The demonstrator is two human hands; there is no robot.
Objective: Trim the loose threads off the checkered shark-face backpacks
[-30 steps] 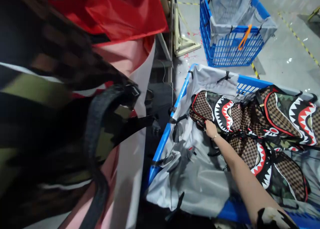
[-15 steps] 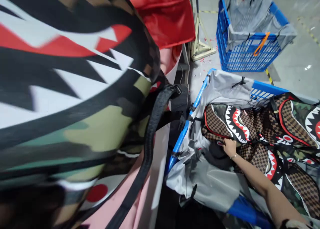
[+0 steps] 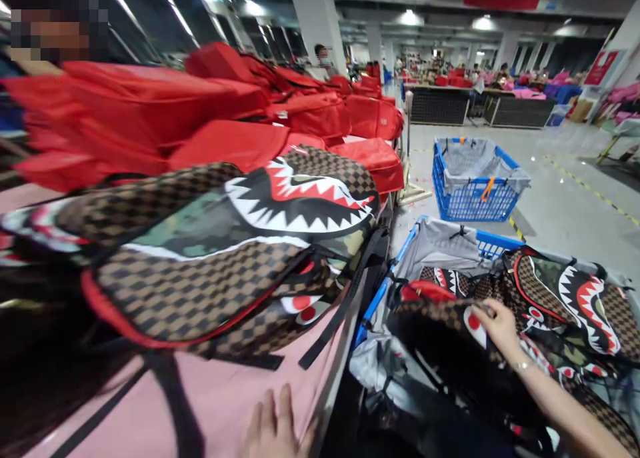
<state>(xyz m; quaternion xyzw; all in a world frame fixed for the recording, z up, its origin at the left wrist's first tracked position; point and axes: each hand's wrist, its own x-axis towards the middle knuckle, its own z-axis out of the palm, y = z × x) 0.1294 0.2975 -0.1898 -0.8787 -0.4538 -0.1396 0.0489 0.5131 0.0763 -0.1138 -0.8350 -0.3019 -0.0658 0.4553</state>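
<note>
My right hand point(image 3: 499, 325) is closed on the upper edge of a checkered bag point(image 3: 445, 317), which hangs tilted over the near blue basket point(image 3: 373, 305) with its black side showing. Other shark-print bags point(image 3: 575, 298) lie inside that basket's grey lining. My left hand point(image 3: 275, 428) rests at the edge of the pink-covered table point(image 3: 240, 385), fingers apart and holding nothing. Just beyond it a large checkered backpack point(image 3: 200, 291) with a shark mouth and camouflage print lies on the table, its black straps trailing over the pink surface.
Red bags point(image 3: 150, 111) are heaped behind the backpack. A second blue basket point(image 3: 475, 198) with grey lining stands on the floor beyond the near one. A person point(image 3: 50, 38) is at the upper left, and more people are far back.
The view has risen and swung toward the room. My right hand has lifted the bag's edge up from the basket. The shark-print backpack no longer fills the left side, and my left hand has appeared.
</note>
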